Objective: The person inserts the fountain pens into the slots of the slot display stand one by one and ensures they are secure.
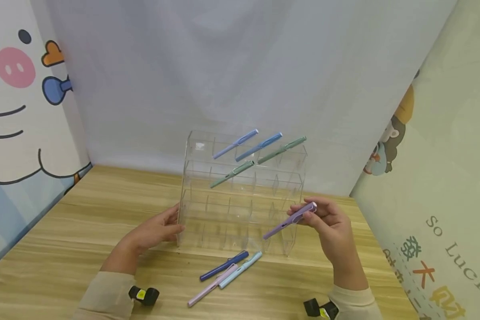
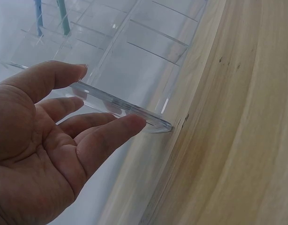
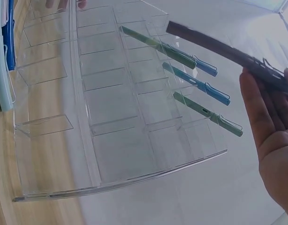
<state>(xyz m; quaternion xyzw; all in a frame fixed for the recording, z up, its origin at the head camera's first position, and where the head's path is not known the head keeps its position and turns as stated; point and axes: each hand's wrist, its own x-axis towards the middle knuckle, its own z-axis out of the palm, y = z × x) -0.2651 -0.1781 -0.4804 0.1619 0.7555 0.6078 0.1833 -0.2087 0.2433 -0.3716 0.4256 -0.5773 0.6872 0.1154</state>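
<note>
I'd keep the purple pen point(image 1: 282, 228) slanted tip-low, cap-high, matching the blue pen point(image 1: 260, 146) on the clear rack point(image 1: 240, 211); a light touch seems best, with my left hand point(image 1: 157, 229) curled round the rack's left side to steady it; my right hand point(image 1: 333, 226) is closed to a pinch on the pen, whose tip points left before the rack's lower right, inward of the bench's point(image 1: 104, 213) right edge.

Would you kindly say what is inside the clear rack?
Up top in the clear rack: a pale blue pen, blue pen and green pen; another green pen one row below. In the head view, the purple pen hides part of the rack's lower right.
</note>
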